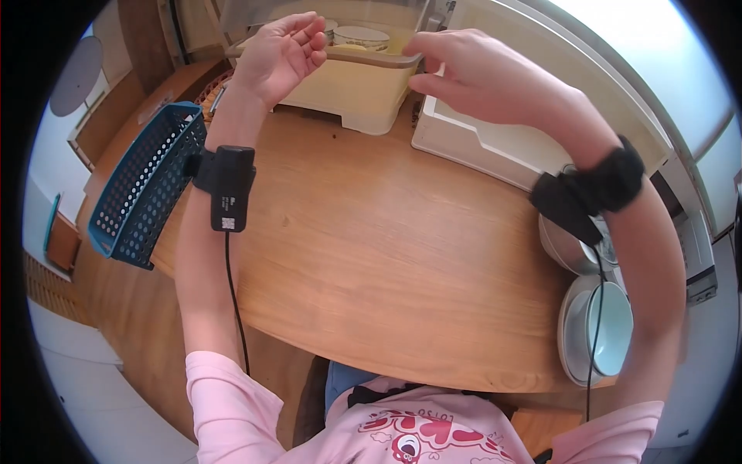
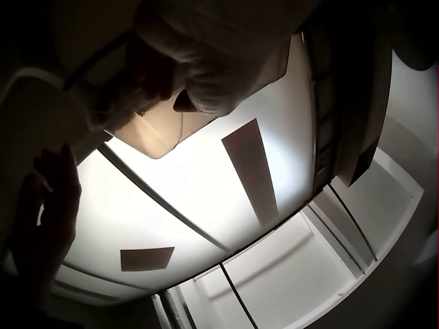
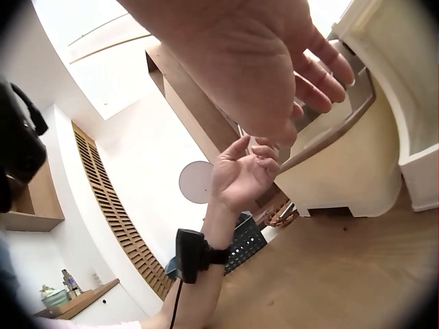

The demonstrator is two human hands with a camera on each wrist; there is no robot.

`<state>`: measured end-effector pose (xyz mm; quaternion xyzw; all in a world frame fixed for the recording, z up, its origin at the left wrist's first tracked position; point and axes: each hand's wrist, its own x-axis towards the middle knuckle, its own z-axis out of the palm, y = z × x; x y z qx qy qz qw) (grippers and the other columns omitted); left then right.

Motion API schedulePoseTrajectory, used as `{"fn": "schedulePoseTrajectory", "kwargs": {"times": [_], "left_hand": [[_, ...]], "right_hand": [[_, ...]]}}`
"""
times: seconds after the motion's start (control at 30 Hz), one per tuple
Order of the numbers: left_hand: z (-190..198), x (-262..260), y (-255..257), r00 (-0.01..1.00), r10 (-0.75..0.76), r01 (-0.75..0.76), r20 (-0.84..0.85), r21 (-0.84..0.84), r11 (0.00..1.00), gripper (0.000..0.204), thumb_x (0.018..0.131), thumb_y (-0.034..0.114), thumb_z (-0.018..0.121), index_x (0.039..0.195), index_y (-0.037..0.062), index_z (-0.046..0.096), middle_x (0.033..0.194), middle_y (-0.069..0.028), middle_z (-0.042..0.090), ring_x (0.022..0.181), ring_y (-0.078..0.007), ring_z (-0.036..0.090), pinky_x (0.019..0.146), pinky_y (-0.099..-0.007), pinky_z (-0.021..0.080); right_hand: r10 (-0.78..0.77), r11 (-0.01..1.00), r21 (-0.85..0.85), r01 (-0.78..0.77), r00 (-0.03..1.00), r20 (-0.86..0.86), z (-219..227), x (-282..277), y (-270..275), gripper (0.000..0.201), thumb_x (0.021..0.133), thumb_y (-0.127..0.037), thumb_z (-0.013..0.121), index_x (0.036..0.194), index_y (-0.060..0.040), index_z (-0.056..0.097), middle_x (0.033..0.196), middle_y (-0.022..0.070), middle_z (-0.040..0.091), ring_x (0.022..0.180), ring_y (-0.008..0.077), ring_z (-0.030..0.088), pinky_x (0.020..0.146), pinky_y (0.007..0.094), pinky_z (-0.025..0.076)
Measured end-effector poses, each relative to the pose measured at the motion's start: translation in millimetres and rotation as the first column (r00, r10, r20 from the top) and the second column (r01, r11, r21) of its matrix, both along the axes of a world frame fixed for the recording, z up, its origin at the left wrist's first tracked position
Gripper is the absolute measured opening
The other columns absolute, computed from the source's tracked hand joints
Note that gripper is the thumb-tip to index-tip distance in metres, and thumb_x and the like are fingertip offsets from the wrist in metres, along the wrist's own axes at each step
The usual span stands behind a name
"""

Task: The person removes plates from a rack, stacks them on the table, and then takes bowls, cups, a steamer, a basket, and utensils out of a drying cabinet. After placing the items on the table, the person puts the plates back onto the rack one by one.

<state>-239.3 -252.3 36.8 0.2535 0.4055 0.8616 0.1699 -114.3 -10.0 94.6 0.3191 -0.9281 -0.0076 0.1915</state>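
Observation:
A cream bin (image 1: 348,89) with a brown rim stands at the back of the table, patterned dishes (image 1: 362,37) inside it and clear plastic above. My left hand (image 1: 282,62) is raised at its left front, palm turned up and fingers loosely bent around nothing; the right wrist view shows this left hand (image 3: 243,178) empty too. Over the bin's right corner hovers my right hand (image 1: 479,73), its fingers relaxed and spread. In the right wrist view the right hand's fingers (image 3: 319,75) hang above the bin's rim. The left wrist view is dark, with the left hand (image 2: 219,55) blurred.
A blue perforated basket (image 1: 147,182) stands at the table's left edge. Behind the right forearm is a large white tray-like container (image 1: 479,147). Metal bowls (image 1: 568,243) and a pale blue bowl (image 1: 610,329) on a white dish sit at the right edge of the table (image 1: 371,255).

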Motion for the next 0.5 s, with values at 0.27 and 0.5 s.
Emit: {"fn": "schedulePoseTrajectory", "kwargs": {"times": [0.27,0.5], "left_hand": [[-13,1,20,0.776,0.431,-0.578,-0.461,-0.244,0.779,0.033,0.092,0.015,0.057,0.123,0.0062,0.051,0.108,-0.0061,0.06,0.095,-0.0132,0.058,0.081,-0.0262,0.049],[-58,-20,28,0.086,0.012,-0.962,-0.996,-0.08,0.259,0.047,0.083,0.017,0.057,0.129,0.01,0.049,0.119,-0.009,0.058,0.117,-0.0261,0.052,0.102,-0.043,0.037]], "right_hand": [[-0.158,0.987,0.001,0.158,0.987,0.015,-7,-72,-20,0.045,0.089,-0.032,0.057,0.112,0.0066,0.055,0.08,0.0233,0.065,0.077,0.0343,0.064,0.068,0.038,0.05],[-0.031,0.989,-0.146,0.023,0.998,-0.051,39,-45,-16,0.049,0.083,-0.025,0.06,0.116,0.0109,0.051,0.105,0.0302,0.061,0.101,0.0409,0.06,0.088,0.0418,0.048]]}}
